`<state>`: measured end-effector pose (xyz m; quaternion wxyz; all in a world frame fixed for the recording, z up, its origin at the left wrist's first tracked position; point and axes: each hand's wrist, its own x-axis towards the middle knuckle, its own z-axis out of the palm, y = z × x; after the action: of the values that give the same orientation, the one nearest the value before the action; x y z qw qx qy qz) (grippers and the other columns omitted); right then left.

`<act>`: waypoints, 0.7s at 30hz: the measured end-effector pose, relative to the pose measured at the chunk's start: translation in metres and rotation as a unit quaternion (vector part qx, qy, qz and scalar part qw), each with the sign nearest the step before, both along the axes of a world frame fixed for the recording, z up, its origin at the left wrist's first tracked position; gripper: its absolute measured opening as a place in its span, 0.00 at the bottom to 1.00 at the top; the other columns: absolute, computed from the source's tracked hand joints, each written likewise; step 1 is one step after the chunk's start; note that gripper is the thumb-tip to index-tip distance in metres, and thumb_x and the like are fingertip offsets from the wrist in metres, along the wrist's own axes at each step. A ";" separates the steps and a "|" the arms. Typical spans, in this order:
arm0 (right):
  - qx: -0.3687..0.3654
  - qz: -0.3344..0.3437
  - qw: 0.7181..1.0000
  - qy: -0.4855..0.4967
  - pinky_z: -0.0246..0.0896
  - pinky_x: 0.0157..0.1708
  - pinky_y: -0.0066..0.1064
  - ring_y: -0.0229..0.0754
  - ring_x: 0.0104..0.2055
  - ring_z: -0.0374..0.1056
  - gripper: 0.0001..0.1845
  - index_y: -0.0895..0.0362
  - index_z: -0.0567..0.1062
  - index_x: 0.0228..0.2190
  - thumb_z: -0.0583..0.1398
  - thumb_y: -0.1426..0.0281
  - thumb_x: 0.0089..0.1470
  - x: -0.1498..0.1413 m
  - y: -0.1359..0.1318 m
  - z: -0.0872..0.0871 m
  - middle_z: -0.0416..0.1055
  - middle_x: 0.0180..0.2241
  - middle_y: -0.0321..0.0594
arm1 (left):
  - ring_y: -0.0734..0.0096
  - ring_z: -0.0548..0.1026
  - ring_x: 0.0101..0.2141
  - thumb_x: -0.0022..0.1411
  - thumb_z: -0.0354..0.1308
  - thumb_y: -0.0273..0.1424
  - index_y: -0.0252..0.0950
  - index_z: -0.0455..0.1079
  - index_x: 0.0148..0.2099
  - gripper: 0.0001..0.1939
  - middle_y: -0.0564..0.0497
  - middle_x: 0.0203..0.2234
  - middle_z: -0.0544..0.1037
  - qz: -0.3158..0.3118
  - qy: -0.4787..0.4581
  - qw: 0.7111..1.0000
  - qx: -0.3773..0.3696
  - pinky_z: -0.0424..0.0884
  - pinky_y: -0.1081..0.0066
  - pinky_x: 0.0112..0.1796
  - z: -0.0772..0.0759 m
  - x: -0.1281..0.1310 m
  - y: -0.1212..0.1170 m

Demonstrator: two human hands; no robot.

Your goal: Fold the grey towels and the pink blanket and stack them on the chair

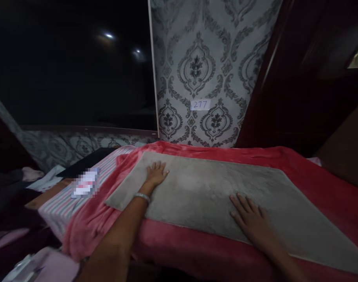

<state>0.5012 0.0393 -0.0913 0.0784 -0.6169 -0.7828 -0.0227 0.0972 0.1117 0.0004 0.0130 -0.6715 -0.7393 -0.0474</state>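
Observation:
A long grey mat (196, 192) with a soft-looking surface lies spread out over a red blanket (179, 243). My left hand (156, 172) rests on the mat near its far left end, fingers spread and palm down. There is a silvery band (142, 196) around that wrist. Farther right, my right hand (250, 217) lies on the mat near its front edge, its fingers stretched out and slightly blurred. Neither hand grips anything. The mat's right end reaches toward the lower right of the view.
Left of the blanket a striped cloth (61, 203) covers the surface, with a blurred-out white item (86, 183) on it. Behind stand a large dark screen (73, 66) and patterned wallpaper (196, 47) with a "277" label (200, 104). Dark red panelling (299, 78) rises at right.

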 end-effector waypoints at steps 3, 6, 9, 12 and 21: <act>-0.032 0.002 0.999 -0.002 0.46 0.65 0.58 0.57 0.71 0.46 0.34 0.47 0.60 0.67 0.45 0.50 0.64 -0.002 0.003 0.019 0.50 0.70 0.39 | 0.45 0.49 0.70 0.71 0.39 0.46 0.40 0.53 0.72 0.32 0.40 0.71 0.52 0.019 0.005 1.000 0.007 0.48 0.39 0.64 -0.015 -0.007 0.009; -0.038 0.017 0.999 0.023 0.52 0.63 0.52 0.54 0.64 0.61 0.31 0.53 0.70 0.61 0.43 0.56 0.67 -0.012 0.021 0.048 0.65 0.63 0.46 | 0.46 0.50 0.69 0.71 0.38 0.46 0.41 0.54 0.72 0.32 0.41 0.71 0.53 0.010 0.019 1.000 0.013 0.49 0.40 0.64 -0.019 -0.010 0.010; -0.005 0.027 0.998 0.062 0.52 0.64 0.50 0.52 0.62 0.64 0.29 0.55 0.71 0.60 0.42 0.60 0.68 -0.031 0.057 0.077 0.69 0.60 0.48 | 0.45 0.52 0.69 0.72 0.37 0.46 0.40 0.54 0.72 0.32 0.40 0.70 0.54 0.001 0.036 0.999 0.019 0.51 0.40 0.63 -0.018 -0.011 0.010; 0.012 0.012 0.998 0.067 0.47 0.66 0.52 0.53 0.69 0.53 0.30 0.56 0.60 0.67 0.44 0.60 0.69 -0.045 0.097 0.089 0.55 0.68 0.49 | 0.45 0.52 0.69 0.72 0.36 0.46 0.41 0.53 0.72 0.32 0.40 0.71 0.53 0.004 0.041 0.999 0.016 0.52 0.40 0.63 -0.017 -0.009 0.013; -0.114 -0.022 0.993 0.030 0.37 0.67 0.59 0.56 0.73 0.38 0.34 0.51 0.51 0.70 0.43 0.52 0.69 -0.033 0.141 0.074 0.39 0.72 0.48 | 0.43 0.61 0.65 0.69 0.41 0.46 0.39 0.60 0.69 0.31 0.37 0.67 0.62 -0.008 0.019 1.000 -0.006 0.54 0.38 0.61 0.005 0.005 0.041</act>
<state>0.4682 0.1803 -0.0171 0.0299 -0.6393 -0.7638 0.0835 0.1025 0.1531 0.0057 0.0230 -0.6782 -0.7339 -0.0304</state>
